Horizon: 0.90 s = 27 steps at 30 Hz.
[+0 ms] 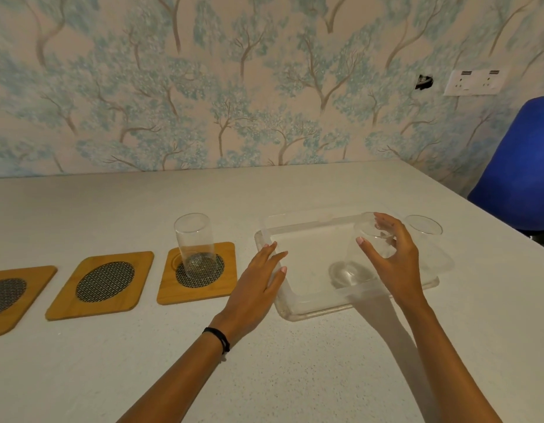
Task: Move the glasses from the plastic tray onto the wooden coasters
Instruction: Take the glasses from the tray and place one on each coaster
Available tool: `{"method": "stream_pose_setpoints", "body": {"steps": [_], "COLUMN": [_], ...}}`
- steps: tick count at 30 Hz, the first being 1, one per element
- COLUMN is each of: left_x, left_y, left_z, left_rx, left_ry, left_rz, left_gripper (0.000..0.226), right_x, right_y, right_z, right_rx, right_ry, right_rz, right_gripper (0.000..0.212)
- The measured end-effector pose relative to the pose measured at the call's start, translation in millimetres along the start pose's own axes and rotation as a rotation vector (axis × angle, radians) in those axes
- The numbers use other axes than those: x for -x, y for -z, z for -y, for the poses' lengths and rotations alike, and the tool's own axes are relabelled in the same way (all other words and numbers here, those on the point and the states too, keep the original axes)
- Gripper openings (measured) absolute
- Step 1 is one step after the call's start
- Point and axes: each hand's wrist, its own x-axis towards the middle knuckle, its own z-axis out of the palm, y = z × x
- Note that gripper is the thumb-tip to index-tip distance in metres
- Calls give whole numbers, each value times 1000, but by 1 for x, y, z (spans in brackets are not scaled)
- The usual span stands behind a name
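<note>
A clear plastic tray (282, 303) is seen on the white desk (173, 361), toward its right edge, with three wooden coasters in a row to its left. On the coaster nearest the tray (224, 288) one empty glass (193, 244) is set upright, on the round metal mesh inset. The middle coaster (101, 285) and the left coaster (8, 299), the latter cut by the picture's edge, carry nothing.

Inside the tray, near its front wall, a second glass (360, 254) is gripped by the right hand (392, 257): the fingers (386, 222) are curled over the far side of its rim and the thumb is pressed to the near side, so the hand is clamped on it. The glass is tilted toward the camera; whether its base touches the tray floor cannot be told. A third glass (424, 232) is seen at the tray's right end, beyond the right hand.

The left hand (258, 282) is laid flat, with its fingers (276, 259) straight and slightly apart, their tips resting on the tray's left wall; nothing is held in it. A black band (218, 337) is worn on the left wrist.

A blue chair (521, 166) is visible past the desk's right edge, against tree-patterned wallpaper (203, 87).
</note>
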Motion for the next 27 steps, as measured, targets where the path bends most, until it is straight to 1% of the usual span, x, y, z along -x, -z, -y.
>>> {"method": "stream_pose_setpoints", "body": {"steps": [6, 10, 13, 18, 20, 24, 27], "left_x": [15, 37, 51, 76, 87, 113, 130], "left_y": [27, 51, 73, 111, 127, 159, 178], "left_z": [5, 19, 34, 61, 71, 93, 110], "left_rx": [-115, -84, -145, -159, -145, -203, -165], "left_ry": [-71, -74, -73, -4, 20, 70, 114], "left_rz": [48, 60, 40, -23, -65, -155, -232], "left_gripper": [40, 36, 33, 29, 28, 26, 25], "right_x": [2, 6, 11, 23, 28, 41, 49], "right_y": [-12, -25, -44, -84, -103, -148, -182], "right_z": [45, 78, 102, 133, 141, 159, 170], "right_rx": [-80, -158, -197, -248, -264, -313, -315], "right_ry": [83, 94, 103, 90, 82, 58, 46], "right_rz": [-2, 71, 152, 306, 362, 450, 508], "right_gripper": [49, 47, 44, 47, 47, 47, 47]}}
